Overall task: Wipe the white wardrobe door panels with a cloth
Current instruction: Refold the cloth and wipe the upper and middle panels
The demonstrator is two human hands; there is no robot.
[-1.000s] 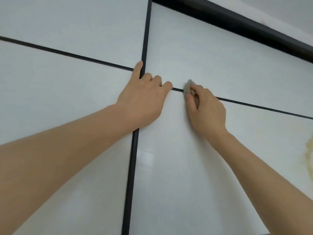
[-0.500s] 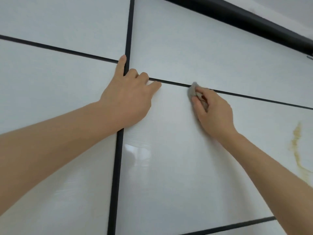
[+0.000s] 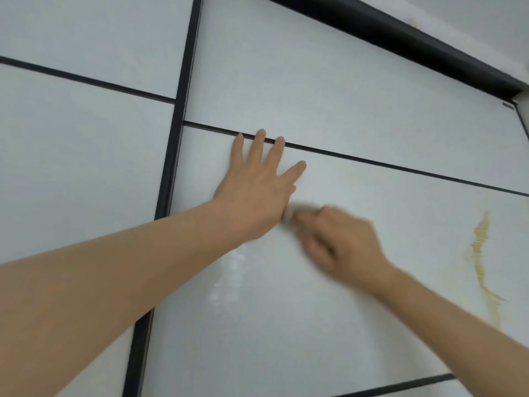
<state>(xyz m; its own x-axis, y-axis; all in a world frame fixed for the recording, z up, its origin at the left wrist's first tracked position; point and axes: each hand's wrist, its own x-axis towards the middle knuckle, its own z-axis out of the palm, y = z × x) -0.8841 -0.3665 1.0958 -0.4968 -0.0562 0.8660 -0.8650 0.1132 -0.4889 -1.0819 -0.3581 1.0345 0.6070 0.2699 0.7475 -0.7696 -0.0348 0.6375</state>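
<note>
White wardrobe door panels (image 3: pixel 357 116) fill the view, split by thin black strips. My left hand (image 3: pixel 259 184) lies flat on the middle right panel with fingers spread, fingertips on the horizontal black strip (image 3: pixel 372 161). My right hand (image 3: pixel 340 242) is blurred by motion, just below and right of the left hand, fingers closed on a small grey cloth (image 3: pixel 292 214) pressed to the panel. Only a pale smear of the cloth shows beside the left palm.
A vertical black frame bar (image 3: pixel 171 167) separates the left door from the right one. A thick black top rail (image 3: pixel 400 41) runs along the upper right under the ceiling. A yellowish vein pattern (image 3: pixel 482 259) marks the panel at the right.
My left hand left the black bar, moved right onto the panel and spread flat. My right hand with the cloth swept down from the horizontal strip. The view shifted right.
</note>
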